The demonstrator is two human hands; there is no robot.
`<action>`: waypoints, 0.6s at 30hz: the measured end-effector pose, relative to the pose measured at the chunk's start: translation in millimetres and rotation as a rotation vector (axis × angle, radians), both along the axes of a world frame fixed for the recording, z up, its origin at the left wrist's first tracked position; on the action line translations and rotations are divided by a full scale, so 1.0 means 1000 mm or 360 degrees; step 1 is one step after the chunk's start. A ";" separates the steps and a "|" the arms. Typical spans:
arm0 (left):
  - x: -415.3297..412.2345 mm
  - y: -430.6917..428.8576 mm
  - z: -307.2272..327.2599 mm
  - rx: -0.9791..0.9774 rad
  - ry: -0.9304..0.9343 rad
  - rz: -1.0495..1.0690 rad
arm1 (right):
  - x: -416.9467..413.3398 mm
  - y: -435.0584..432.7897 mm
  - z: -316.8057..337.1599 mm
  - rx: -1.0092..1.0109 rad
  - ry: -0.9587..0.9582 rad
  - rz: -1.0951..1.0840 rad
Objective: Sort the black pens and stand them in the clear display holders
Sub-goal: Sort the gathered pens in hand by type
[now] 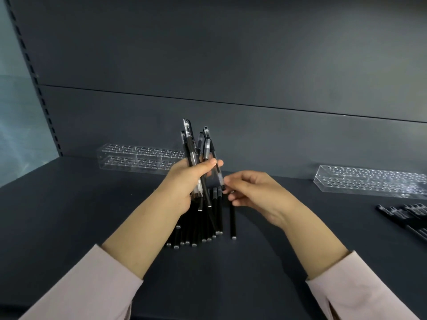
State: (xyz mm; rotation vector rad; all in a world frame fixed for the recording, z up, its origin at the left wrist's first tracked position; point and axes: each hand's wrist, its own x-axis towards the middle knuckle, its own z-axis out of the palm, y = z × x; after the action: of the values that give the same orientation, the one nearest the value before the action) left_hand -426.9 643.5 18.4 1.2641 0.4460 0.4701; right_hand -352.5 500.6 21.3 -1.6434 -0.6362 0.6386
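Left hand (184, 181) grips a bundle of black pens (191, 153); right hand (251, 192) pinches tip of one pen (219, 177); barrel print illegible.

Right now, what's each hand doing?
Left hand: grips a bunch of pens.
Right hand: pinches the lower end of one pen from that bunch.

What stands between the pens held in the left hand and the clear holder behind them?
Nothing visible. The held pens in the left hand rise just before the clear holder, whose holes look empty. The loose pens lie nearer, below that hand.
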 end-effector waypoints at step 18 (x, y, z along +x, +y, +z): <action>0.108 -0.206 0.008 0.0123 -0.0055 -0.0258 | 0.101 -0.227 -0.002 0.0000 -0.0483 -0.0736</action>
State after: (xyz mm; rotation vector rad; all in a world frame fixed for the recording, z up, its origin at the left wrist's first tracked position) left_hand -319.3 437.9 26.3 1.3530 0.2955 0.3743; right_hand -251.6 273.4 19.2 -1.8223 -0.4437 0.0538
